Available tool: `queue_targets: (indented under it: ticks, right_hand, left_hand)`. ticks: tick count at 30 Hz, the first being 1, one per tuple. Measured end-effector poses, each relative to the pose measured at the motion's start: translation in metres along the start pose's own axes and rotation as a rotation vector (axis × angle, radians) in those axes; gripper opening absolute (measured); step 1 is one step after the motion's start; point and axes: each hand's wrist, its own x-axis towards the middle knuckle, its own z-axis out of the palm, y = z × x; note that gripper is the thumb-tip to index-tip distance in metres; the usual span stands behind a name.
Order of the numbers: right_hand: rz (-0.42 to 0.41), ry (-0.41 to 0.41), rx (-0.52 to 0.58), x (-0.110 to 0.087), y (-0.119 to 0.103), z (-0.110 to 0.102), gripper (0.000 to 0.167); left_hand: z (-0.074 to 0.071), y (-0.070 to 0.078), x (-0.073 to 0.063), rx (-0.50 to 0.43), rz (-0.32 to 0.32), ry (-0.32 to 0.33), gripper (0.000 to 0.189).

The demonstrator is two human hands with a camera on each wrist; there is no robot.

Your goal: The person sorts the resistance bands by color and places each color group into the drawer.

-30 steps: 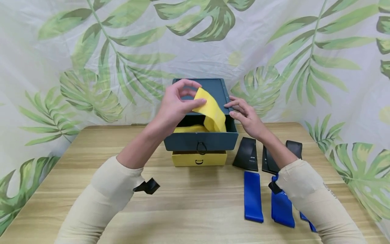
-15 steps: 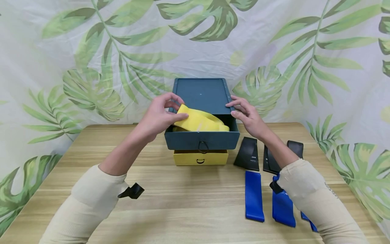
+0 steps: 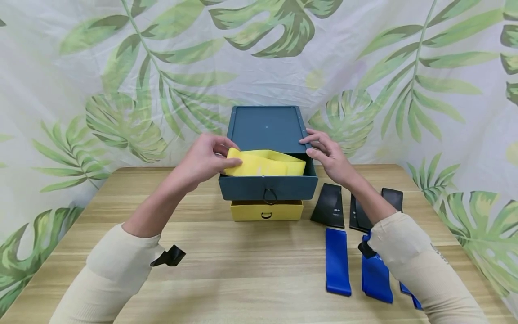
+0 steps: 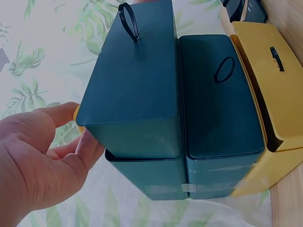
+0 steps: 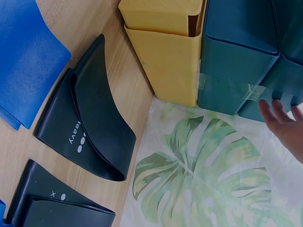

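My left hand (image 3: 208,157) pinches the left end of a yellow resistance band (image 3: 269,165), which lies folded across the pulled-out top drawer (image 3: 267,189) of a dark teal drawer unit (image 3: 265,128). In the left wrist view that hand (image 4: 52,156) is beside the drawer's edge, and only a sliver of the band (image 4: 75,116) shows. My right hand (image 3: 329,155) rests its fingers against the unit's upper right edge. The right wrist view catches its fingertips (image 5: 279,113) on the teal side wall. The drawer's bottom is hidden.
Below the teal drawer, a yellow drawer (image 3: 267,212) stands slightly pulled out. Black resistance bands (image 3: 328,207) and blue resistance bands (image 3: 337,263) lie on the wooden table (image 3: 226,283) to the right, partly under my right forearm. A leaf-patterned cloth (image 3: 194,54) hangs behind.
My left hand has moved left and down with the yellow band's end. The band, raised and draping before, now lies lower and flatter in the drawer. My right hand has stayed at the edge.
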Motion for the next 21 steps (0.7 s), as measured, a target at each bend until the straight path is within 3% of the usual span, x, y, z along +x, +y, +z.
queue_targets:
  ticks: [9,21]
  right_hand:
    - [0.006,0.005,0.008,-0.001,0.001,0.000,0.033]
    - [-0.003,0.002,0.016,0.000,0.002,0.001,0.033]
  left_hand:
    - [0.006,0.003,0.008,0.055,0.025,-0.112,0.024]
    - [0.018,0.008,0.008,0.363,0.181,-0.114,0.021]
